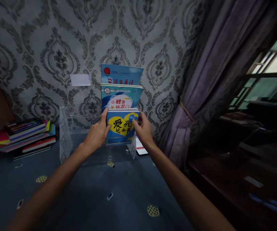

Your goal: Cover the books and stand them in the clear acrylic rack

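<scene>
A small blue book with a yellow heart on its cover (pixel 120 133) stands upright between my two hands. My left hand (pixel 98 130) grips its left edge, thumb on the front cover. My right hand (pixel 143 126) holds the upper right edge, thumb also on the front. The book is at the front tier of a clear acrylic rack (pixel 65 141); whether its bottom rests on the tier I cannot tell. Behind it, in higher tiers, stand a teal book with a white circle (pixel 107 96) and a taller blue book with a red emblem (pixel 121 72). Their lower parts are hidden.
On the left lies a pile of books (pixel 30 134). A white card (pixel 80 80) shows above the rack's left side. A flat white-and-red item (pixel 142 147) lies right of the rack. Blue patterned cloth (pixel 80 199) covers the table; a tied purple curtain (pixel 188 96) hangs at right.
</scene>
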Available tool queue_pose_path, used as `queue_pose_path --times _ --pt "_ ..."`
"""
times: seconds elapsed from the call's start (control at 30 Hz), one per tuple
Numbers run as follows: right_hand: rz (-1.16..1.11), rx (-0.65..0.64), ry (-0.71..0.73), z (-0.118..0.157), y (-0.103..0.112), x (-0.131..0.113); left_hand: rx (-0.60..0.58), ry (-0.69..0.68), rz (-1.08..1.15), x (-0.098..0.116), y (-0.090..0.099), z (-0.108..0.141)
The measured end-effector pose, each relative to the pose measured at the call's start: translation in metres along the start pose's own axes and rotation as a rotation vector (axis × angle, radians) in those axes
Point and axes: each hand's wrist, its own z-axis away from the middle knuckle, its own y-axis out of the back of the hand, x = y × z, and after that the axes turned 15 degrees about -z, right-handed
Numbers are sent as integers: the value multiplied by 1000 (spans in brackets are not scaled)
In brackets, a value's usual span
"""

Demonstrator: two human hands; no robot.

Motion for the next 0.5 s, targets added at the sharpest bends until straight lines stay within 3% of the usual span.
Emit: queue_pose_path --times 0.23,0.5 --pt "-21 34 -59 0 2 -19 -23 -7 30 -7 1 -4" --pt "86 8 -31 -1 6 -18 -20 6 39 -11 -2 -5"
